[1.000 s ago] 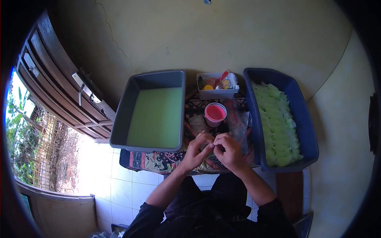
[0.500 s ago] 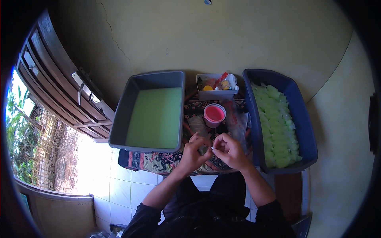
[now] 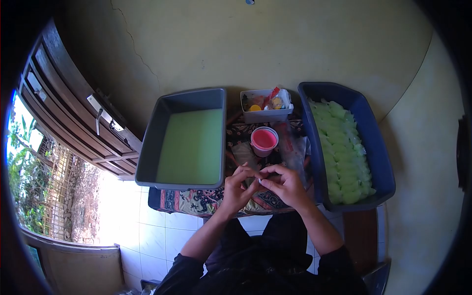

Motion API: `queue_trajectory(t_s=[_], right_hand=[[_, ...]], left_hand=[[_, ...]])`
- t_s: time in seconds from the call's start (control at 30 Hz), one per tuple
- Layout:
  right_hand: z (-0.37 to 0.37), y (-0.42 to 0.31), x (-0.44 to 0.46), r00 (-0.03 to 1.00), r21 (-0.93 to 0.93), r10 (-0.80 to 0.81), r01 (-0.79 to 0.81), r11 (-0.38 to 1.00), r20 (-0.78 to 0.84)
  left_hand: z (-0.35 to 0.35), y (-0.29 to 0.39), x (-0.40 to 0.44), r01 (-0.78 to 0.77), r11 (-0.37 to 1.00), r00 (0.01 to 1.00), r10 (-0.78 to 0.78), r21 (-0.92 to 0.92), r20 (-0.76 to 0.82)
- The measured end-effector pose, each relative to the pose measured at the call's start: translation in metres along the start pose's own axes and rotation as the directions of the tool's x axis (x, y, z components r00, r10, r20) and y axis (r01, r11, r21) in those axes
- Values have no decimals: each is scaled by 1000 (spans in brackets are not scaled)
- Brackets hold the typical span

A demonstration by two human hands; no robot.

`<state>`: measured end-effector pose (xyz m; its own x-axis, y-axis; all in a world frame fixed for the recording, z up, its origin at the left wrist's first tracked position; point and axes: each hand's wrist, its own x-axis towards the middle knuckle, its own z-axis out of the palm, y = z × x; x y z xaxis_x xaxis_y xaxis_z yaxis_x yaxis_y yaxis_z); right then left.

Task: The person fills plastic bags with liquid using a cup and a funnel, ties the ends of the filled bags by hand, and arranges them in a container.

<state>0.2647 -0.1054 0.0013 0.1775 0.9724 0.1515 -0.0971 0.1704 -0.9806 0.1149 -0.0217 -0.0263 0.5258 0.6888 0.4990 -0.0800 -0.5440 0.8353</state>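
Left fingers [image 3: 245,173], right fingers [image 3: 277,170] on whitish bit [image 3: 260,181] (identity unclear), pink cup [image 3: 264,140] beyond.

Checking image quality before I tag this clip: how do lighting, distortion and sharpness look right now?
Head view: daylight washes out the floor tiles by the doorway; head view: dark vignetting rounds the corners, and the door bows; head view: hands readable, but the small pale thing between them lacks detail.

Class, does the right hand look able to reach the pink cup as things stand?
Probably yes: the pink cup stands just beyond the right hand, with nothing visible blocking the way. That hand seems to pinch a small pale thing, though, so may need freeing first.
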Motion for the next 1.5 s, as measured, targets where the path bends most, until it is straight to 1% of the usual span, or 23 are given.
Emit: queue_trajectory(t_s=[0.07,0.2,0.3,0.37,0.5,0.57,0.6,0.67,0.7,0.77,0.8,0.87,0.9,0.97,1.07,1.2,1.27,1.3,1.33,1.37,1.4,1.47,1.5], right_hand=[[-7,-1,1,996,-146,54,-43,988,70],[-9,-2,2,992,-178,88,-72,981,85],[-10,-4,2,991,-233,69,-41,972,115],[-10,-8,2,973,-382,-42,129,915,228],[-10,-6,-1,966,-397,-35,138,907,256],[-9,-16,-5,945,-283,239,-172,944,222],[-9,-15,-5,946,-283,238,-172,944,220],[-10,-9,-7,938,-111,254,-233,966,235],[-9,-4,-8,938,-112,255,-234,966,235],[-5,7,-10,963,69,223,-236,969,153],[-4,6,-10,962,69,223,-236,969,156],[-3,3,-12,957,194,259,-281,940,132],[-3,-1,-12,957,195,259,-282,940,134],[-6,-7,-13,919,285,352,-391,875,179],[-9,-7,-12,902,364,372,-429,827,217],[-9,-10,-13,907,375,372,-419,827,196],[-9,-12,-12,927,270,332,-370,889,175],[-11,-10,-11,927,268,332,-369,890,174],[-13,-4,-10,960,63,243,-254,965,141],[-15,-1,-10,981,-148,145,-125,981,127],[-17,-5,-9,982,-149,145,-126,981,123],[-19,-15,-6,963,-344,125,-37,938,238],[-20,-16,-5,963,-344,126,-38,938,238]], left_hand=[[-1,-2,-2,-4,1000,999,5,-26,38],[-4,2,-2,-19,999,998,22,-48,62],[-3,-2,-2,-7,992,996,18,-127,83],[-3,-5,-2,21,979,994,1,-201,112],[0,-7,-5,124,958,979,-76,-258,188],[2,-3,-6,185,901,968,-99,-393,230],[2,-4,-6,185,900,968,-98,-393,232],[3,-6,-7,199,859,961,-76,-472,267],[3,-8,-7,199,858,961,-76,-473,266],[0,-13,-6,177,867,946,-19,-465,325],[-1,-12,-4,176,868,946,-19,-465,323],[-5,-10,0,93,914,926,67,-396,372],[-7,-10,2,93,914,926,66,-394,371],[-10,-10,5,-2,929,904,160,-371,395],[-12,-9,7,-46,941,887,194,-336,420],[-10,-8,6,-36,939,895,182,-342,406],[-8,-9,6,2,935,907,147,-355,395],[-9,-10,5,1,935,907,149,-356,394],[-9,-12,3,55,935,913,94,-349,397],[-8,-13,2,108,933,915,41,-344,400],[-7,-13,2,108,932,914,43,-346,403],[-5,-12,1,96,944,903,50,-315,426],[-4,-11,1,97,944,903,50,-315,426]])
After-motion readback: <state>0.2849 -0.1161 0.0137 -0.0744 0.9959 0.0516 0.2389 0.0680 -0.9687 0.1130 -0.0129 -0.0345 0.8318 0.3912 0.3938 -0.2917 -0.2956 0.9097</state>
